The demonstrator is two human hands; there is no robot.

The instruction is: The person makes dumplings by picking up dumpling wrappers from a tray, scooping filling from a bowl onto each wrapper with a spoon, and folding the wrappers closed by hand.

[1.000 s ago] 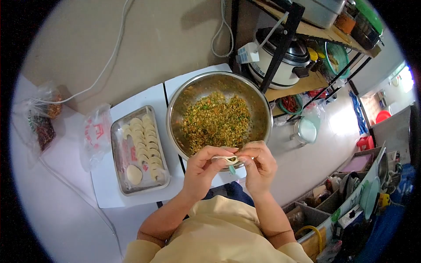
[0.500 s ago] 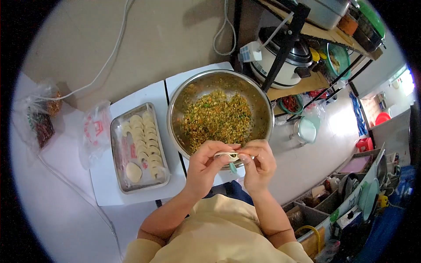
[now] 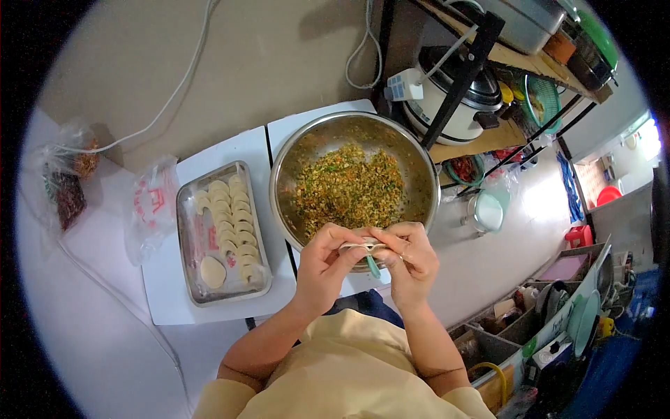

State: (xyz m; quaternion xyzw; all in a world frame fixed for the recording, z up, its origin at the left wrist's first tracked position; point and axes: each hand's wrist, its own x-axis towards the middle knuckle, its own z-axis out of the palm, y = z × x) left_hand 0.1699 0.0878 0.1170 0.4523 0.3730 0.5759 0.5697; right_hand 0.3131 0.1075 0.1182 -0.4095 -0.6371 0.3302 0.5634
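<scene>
Both hands meet over the near rim of a large steel bowl (image 3: 279, 209) of chopped filling (image 3: 349, 185). Between them is a folded dumpling (image 3: 363, 246), pale and partly covered by fingers. My left hand (image 3: 326, 262) pinches its left end, thumb in front and fingers behind. My right hand (image 3: 412, 260) is closed on the other end with thumb and forefinger. A green handle (image 3: 373, 267) shows just below the dumpling; what it belongs to is hidden. Left of the bowl, a metal tray (image 3: 197, 297) holds rows of dumplings (image 3: 241, 216) and a round wrapper (image 3: 213, 272).
The tray and bowl stand on a white table (image 3: 164, 311). Plastic bags (image 3: 150, 206) lie to the left. A rice cooker (image 3: 447, 115) sits on a shelf (image 3: 481, 140) at the back right, near a power adapter (image 3: 405, 85). Storage bins (image 3: 488, 349) stand lower right.
My fingers have closed further along the dumpling's edge, and its opening shows less. The right fingers have shifted inward over it. The view has shifted slightly.
</scene>
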